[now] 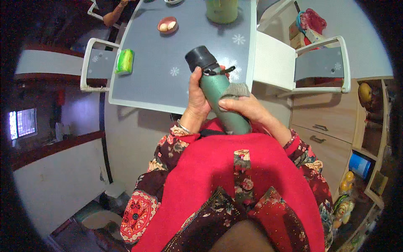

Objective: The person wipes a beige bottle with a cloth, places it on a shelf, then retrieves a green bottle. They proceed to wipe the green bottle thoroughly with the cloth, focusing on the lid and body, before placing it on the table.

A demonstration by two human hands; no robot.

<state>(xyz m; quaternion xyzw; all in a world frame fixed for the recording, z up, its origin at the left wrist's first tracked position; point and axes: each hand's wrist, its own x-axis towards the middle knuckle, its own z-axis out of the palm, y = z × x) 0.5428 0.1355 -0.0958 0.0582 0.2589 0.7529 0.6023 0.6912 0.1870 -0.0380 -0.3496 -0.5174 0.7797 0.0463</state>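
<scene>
A green insulated bottle (215, 85) with a black lid and a black carry strap is tilted in front of my body, its base close to my red top. My left hand (198, 97) grips its upper side, just below the lid. Under my right hand (244, 105) is a grey cloth (236, 90), pressed against the bottle's side with the thumb lying across the bottle. Some fingertips show behind the bottle near the strap. The lid is on the bottle.
The grey table (151, 72) holds a small bowl (167, 25) with two egg-like items, a green-yellow packet (125, 62) and a greenish container (222, 11). White-framed chairs flank it. Another person's arm (114, 15) shows at upper left. Wooden drawers (324, 116) stand at right.
</scene>
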